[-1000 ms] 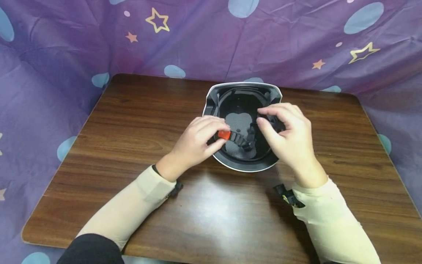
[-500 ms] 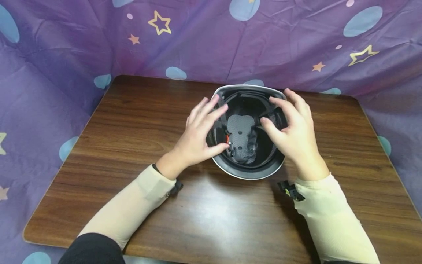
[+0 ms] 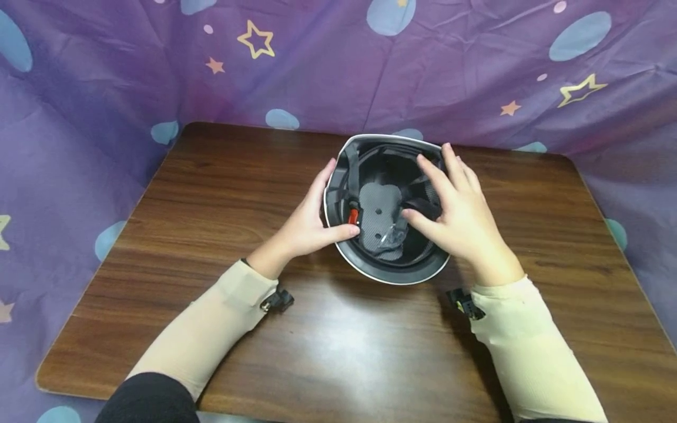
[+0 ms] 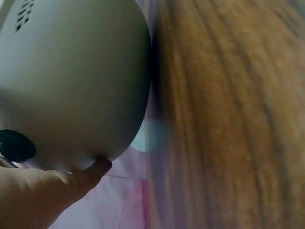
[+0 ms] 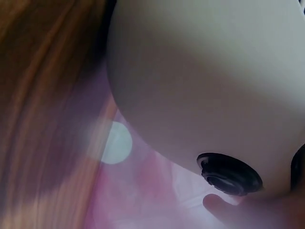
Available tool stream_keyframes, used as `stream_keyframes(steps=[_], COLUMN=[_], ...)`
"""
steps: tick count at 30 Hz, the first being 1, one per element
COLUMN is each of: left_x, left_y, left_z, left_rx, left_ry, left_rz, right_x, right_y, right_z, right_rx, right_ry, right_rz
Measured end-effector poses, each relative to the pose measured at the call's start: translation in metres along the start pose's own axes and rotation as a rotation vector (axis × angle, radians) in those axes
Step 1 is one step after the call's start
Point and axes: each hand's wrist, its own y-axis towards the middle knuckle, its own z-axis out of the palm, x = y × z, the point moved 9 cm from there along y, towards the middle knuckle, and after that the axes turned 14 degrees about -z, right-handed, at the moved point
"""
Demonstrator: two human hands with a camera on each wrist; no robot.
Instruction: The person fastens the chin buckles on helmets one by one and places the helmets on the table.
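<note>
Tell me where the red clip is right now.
In the head view, the red clip sits inside the upturned helmet, on its left side, by the thumb tip of the left hand and left of the grey pad.

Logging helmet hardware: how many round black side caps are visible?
2 on the helmet: left cap by the left hand, right cap by the right hand; others may be hidden.

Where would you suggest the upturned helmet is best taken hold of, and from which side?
Probably by the rim at opposite sides, from left and right together: the helmet is open side up, leaving that edge exposed, while its rounded shell seems to offer less grip.
</note>
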Motion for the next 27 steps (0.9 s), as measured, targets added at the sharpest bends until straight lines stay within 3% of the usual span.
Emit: stream_keyframes(steps=[6,11,16,23,27], left_x=[0.006,0.015,0.019,0.028,0.026], left_y=[-0.001,-0.005,-0.002,-0.002,0.002], left_z=[0.002,0.007,0.009,0.012,0.009], left_rx=[0.045,0.134,0.168,0.235,0.215], left_ry=[-0.124,-0.267,-0.298,-0.392,-0.390], left_rz=[-0.002,-0.027,-0.026,-0.130,-0.101], right_x=[-0.002,-0.003,-0.006,-0.008,-0.010], right_y=[-0.003,-0.007,-0.007,-0.006,-0.004], right_z=[0.005,0.010,0.009,0.008,0.007], right_rx=[-0.029,-0.044,-0.054,-0.063,-0.070], right_ry=[0.025,0.052,0.061,0.075,0.087], right_rz=[0.007,0.019,0.031,0.040,0.046])
